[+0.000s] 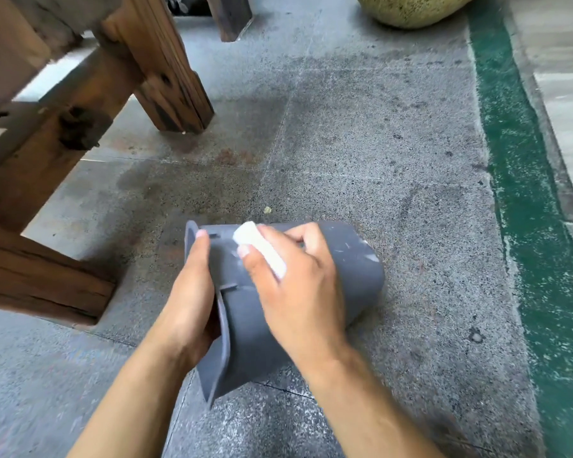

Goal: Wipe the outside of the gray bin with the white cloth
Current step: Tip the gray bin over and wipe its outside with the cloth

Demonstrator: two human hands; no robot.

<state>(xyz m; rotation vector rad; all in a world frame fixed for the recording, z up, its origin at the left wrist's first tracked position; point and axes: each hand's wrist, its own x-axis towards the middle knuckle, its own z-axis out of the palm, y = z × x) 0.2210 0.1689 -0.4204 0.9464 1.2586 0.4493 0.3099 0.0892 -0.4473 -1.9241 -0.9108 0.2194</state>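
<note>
The gray bin [358,269] lies on its side over the speckled stone floor, its open rim toward the left and its base toward the right. My left hand [189,299] grips the rim, with fingers reaching inside and the thumb along the outer edge. My right hand [298,285] presses a folded white cloth [262,249] against the upper outside wall near the rim. White smudges show on the bin's wall toward its base.
A heavy wooden table frame [80,133] with thick legs stands to the left and behind. A yellowish round pot [414,8] sits at the top right. A green painted strip [523,193] runs along the floor's right side.
</note>
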